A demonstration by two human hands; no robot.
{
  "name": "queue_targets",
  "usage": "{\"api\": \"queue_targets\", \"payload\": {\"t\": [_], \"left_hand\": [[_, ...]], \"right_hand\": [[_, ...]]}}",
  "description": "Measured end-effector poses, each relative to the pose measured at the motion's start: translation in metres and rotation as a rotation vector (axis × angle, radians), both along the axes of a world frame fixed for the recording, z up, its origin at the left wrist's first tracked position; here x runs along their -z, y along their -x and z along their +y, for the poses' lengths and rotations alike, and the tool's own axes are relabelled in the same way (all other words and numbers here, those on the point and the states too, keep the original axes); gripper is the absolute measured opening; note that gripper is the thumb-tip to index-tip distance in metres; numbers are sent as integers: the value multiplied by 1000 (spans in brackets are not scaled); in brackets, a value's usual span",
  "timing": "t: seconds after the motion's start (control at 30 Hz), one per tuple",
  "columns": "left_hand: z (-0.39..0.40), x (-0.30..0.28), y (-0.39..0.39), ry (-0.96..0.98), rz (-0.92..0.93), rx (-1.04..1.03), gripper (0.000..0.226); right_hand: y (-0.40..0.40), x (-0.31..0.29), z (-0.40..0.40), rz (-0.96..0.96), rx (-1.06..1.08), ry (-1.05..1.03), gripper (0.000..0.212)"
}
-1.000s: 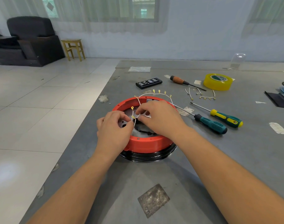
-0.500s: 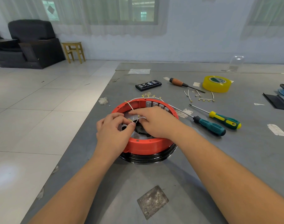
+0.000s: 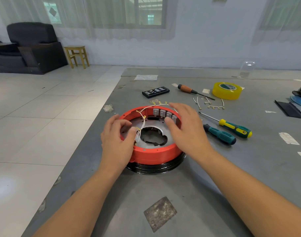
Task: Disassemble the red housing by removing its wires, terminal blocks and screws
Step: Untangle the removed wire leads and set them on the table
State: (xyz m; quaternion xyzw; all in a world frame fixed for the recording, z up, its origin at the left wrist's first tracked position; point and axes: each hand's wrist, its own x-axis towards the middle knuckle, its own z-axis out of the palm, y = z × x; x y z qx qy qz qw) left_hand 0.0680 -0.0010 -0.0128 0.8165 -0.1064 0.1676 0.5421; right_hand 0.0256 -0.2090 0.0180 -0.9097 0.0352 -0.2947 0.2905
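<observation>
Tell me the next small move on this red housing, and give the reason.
Probably: lift the thin white wires with yellow ring terminals clear of the round red plastic housing. The left hand seems to pinch them at the near-left rim, they loop loose over the far rim, and the open right hand hovers over the housing.

No readable text in view.
The green-and-white label on the core of the yellow tape roll (image 3: 227, 90) carries print too small and blurred to make out, and the pale marks in rows on the black bit case (image 3: 155, 91) cannot be resolved into letters or numbers.
</observation>
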Motion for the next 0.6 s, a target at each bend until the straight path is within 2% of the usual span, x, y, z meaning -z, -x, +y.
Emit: {"api": "queue_targets", "payload": {"t": [0.1,0.17,0.27,0.37,0.5,0.6], "left_hand": [[0,0,-2,178,125,-91,27],[3,1,-6,206,248,-165,35],[4,4,-6,172,326,-137,31],[3,4,-3,179,263,-133,25],[3,1,1,263,190,-70,12],[1,3,3,301,166,-7,23]], "right_hand": [[13,14,-7,199,116,-247,70],[19,22,-8,318,155,-378,77],[21,26,-9,415,169,-371,73],[20,28,-11,369,102,-409,63],[14,27,-16,254,-11,-555,34],[4,20,-21,188,-89,-718,46]]}}
